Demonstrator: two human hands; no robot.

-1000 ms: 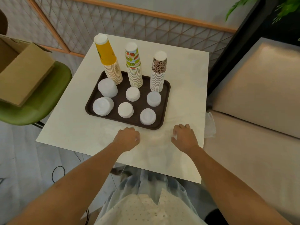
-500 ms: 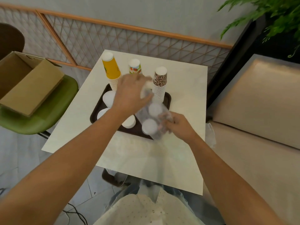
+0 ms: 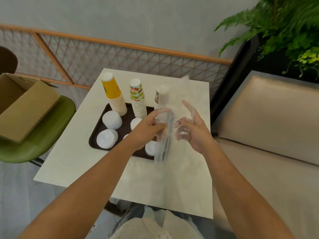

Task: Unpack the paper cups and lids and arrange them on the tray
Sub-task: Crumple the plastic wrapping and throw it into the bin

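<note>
A dark brown tray (image 3: 94,135) lies on the white table (image 3: 77,152). At its far edge stand a yellow cup stack (image 3: 114,94), a green-and-orange patterned cup stack (image 3: 137,97) and a leopard-print cup stack (image 3: 157,97), the last partly behind clear plastic. Stacks of white lids (image 3: 111,119) fill the tray's near rows, some hidden by my hands. Above the tray's right part, my left hand (image 3: 148,128) pinches a clear plastic wrapper (image 3: 179,88). My right hand (image 3: 193,128) holds the same wrapper, with its index finger pointing up.
An open cardboard box (image 3: 25,107) sits on a green chair (image 3: 43,144) to the left. A beige cushioned bench (image 3: 267,118) runs along the table's right side, with a green plant (image 3: 284,28) above it. A lattice screen stands behind the table.
My hands rose from the table's near edge and lifted the clear plastic wrapper above the tray. The wrapper now stands taller between both hands. My view tilted up.
</note>
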